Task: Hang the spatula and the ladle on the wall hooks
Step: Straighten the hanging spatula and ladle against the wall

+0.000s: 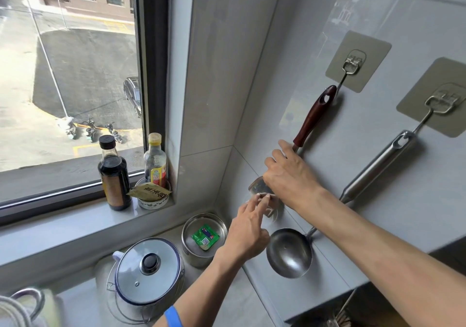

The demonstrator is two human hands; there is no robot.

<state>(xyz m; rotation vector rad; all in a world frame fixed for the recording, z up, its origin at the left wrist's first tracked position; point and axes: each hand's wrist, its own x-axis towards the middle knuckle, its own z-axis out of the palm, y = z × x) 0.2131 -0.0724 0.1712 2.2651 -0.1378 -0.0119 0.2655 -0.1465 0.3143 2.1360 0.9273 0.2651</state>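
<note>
The spatula [314, 117], with its tapered reddish wooden handle, hangs from the left adhesive wire hook [353, 65] on the glossy tiled wall. The right hand [290, 175] grips its shaft while the left hand's [248, 236] loosely open fingers touch the blade. The steel ladle [290, 252] hangs from the right hook [440, 103], round bowl lowest.

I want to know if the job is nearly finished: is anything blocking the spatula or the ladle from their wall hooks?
Nothing visible blocks either. The spatula already hangs on the left hook, the ladle on the right hook. The right hand rests on the spatula's shaft.
</note>
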